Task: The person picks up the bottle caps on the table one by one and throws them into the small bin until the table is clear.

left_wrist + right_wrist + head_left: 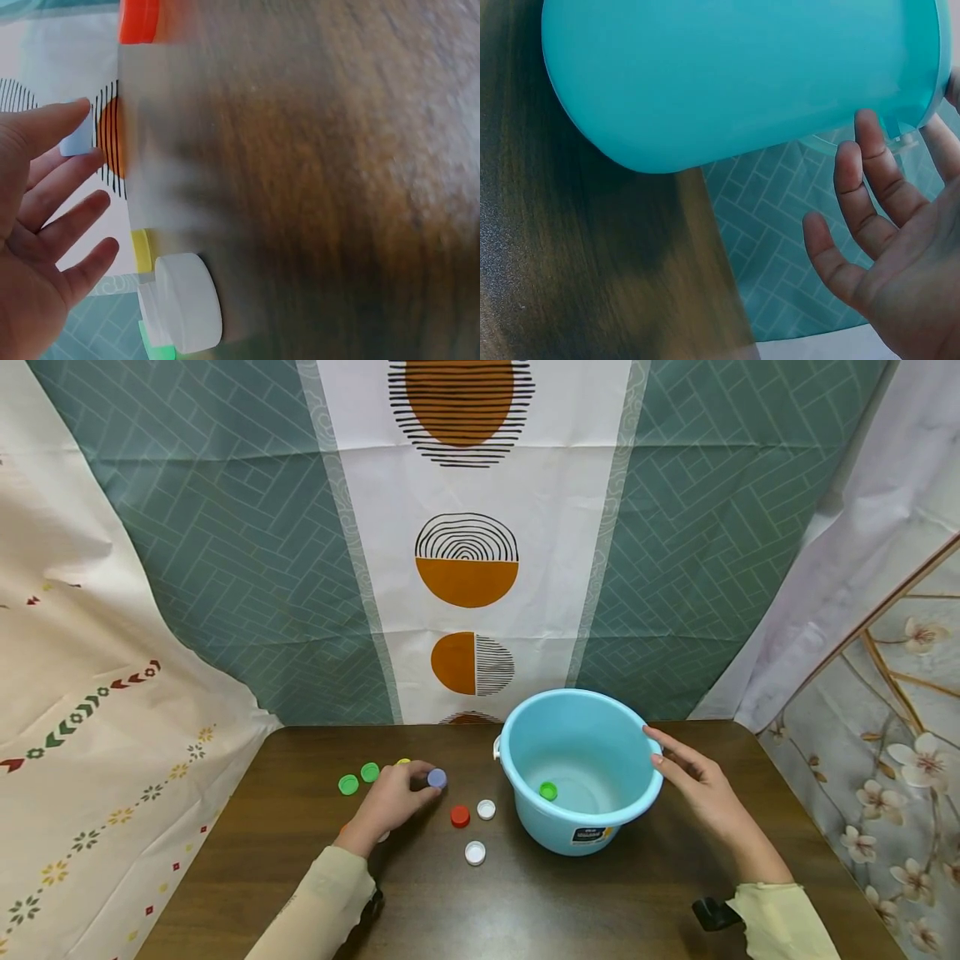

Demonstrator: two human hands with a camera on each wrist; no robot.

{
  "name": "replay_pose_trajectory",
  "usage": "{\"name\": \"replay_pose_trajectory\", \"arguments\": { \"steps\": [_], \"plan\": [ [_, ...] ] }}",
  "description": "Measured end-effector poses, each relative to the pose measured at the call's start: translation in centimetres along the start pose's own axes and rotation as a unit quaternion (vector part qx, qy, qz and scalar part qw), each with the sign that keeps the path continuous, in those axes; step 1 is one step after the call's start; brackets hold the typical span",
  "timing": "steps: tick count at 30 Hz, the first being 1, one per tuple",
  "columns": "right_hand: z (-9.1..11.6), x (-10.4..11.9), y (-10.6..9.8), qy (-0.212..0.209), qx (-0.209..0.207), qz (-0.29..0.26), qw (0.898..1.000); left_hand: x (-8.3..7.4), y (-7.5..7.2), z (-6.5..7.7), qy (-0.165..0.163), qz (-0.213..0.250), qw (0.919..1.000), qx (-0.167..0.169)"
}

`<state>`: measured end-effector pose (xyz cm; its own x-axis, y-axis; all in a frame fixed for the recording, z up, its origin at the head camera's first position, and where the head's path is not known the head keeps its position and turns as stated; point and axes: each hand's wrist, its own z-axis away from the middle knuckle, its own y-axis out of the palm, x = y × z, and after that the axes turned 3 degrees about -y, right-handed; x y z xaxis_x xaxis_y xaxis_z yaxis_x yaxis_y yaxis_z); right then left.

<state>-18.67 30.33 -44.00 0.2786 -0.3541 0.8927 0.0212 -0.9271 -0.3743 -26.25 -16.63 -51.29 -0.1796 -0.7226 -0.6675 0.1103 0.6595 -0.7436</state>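
Observation:
My left hand (392,800) pinches a lavender-blue bottle cap (437,778) between thumb and index finger, over the left half of the table. In the left wrist view, the cap (77,139) shows pale between the fingertips, while the other fingers spread loosely. At the right, my right hand (711,792) holds the rim of a light blue bucket (536,822), thumb and index finger at its edge. The right wrist view shows the bucket's outer wall (705,82) with the remaining fingers held off below the rim. Inside the bucket lies one green bottle cap (548,791).
A red cap (460,816) and two white caps (475,852) lie between the left hand and the bucket. Beyond the left hand are two green caps (348,785) and a partly hidden yellow cap (403,762). A patterned curtain (472,668) hangs behind the wooden table (525,910).

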Motion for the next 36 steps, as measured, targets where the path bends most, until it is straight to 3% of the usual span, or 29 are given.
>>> {"name": "replay_pose_trajectory", "arguments": {
  "steps": [14,22,27,36],
  "plan": [
    [0.0,0.1,0.0,0.001,0.005,0.007,1.0,-0.4,-0.1,-0.4,0.025,0.11,0.9909,-0.072],
    [0.0,0.1,-0.1,-0.004,0.007,0.002,1.0,-1.2,-0.6,-0.7,0.014,0.194,0.9748,-0.109],
    [0.0,0.2,-0.1,0.002,0.007,0.004,1.0,-2.4,-1.3,-0.7,0.01,0.211,0.9692,-0.127],
    [0.0,0.2,-0.2,0.003,0.01,-0.001,1.0,-3.8,-2.1,-1.2,0.02,0.217,0.9664,-0.136]
  ]
}}
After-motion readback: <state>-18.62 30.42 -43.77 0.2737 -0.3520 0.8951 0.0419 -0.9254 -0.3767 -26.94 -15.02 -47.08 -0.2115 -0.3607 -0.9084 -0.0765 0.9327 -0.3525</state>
